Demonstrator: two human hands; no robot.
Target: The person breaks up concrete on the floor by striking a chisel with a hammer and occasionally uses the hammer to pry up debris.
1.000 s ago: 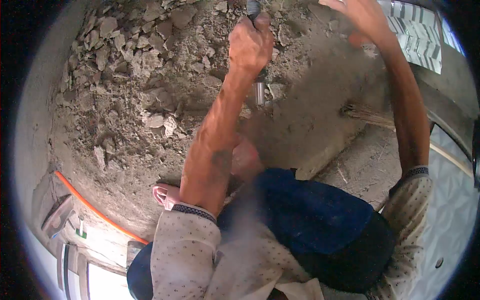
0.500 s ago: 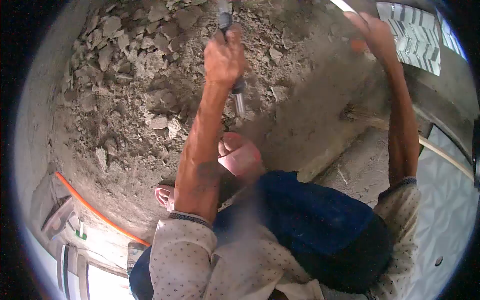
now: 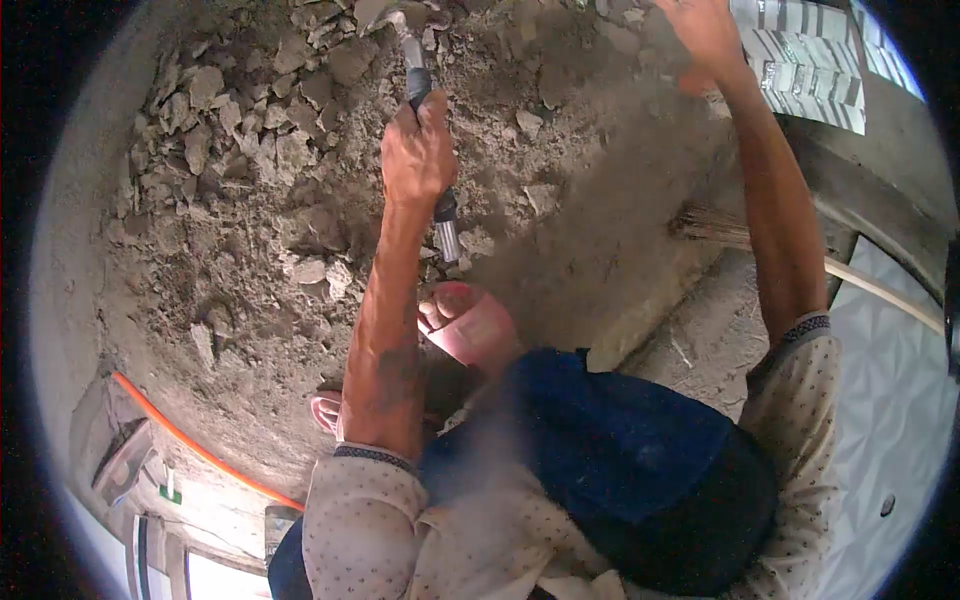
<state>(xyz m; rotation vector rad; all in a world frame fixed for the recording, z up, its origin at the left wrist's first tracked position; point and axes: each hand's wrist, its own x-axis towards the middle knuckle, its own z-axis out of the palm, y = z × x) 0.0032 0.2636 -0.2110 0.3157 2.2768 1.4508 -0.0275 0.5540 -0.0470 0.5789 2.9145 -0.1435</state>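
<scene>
- Your left hand (image 3: 415, 165) is wrapped firmly around the dark grip of the hammer (image 3: 414, 68), with the fingers bent close. It seems to me that this middle hold serves for control, because the bare metal end sticks out behind your palm.
- The hammer lies above the ground in front of you, its head pointing away from your body and over the broken rubble (image 3: 290, 150). Whether the head touches the pieces, I cannot tell.
- Your right hand (image 3: 705, 40) reaches far forward, near the patterned tile sheets (image 3: 805, 75). The upper border cuts its fingertips, so I cannot tell if they are spread or pinching something. Perhaps this arm is stretched out for balance or support.
- Your right forearm passes over a pale stick (image 3: 885, 290); just beside it is a twig bundle (image 3: 705, 222). They are probably one broom, laid along the edge to be out of the way.
- Your pink slipper (image 3: 475, 330) stands close behind the hammer's rear end, but apart from it.
- An orange hose (image 3: 200, 448) runs on the ground at lower left, well apart from both hands.
- About containers: beside the lower end of the hose there is a grey packet or can (image 3: 281, 525), partly hidden. What is inside, I cannot see.
</scene>
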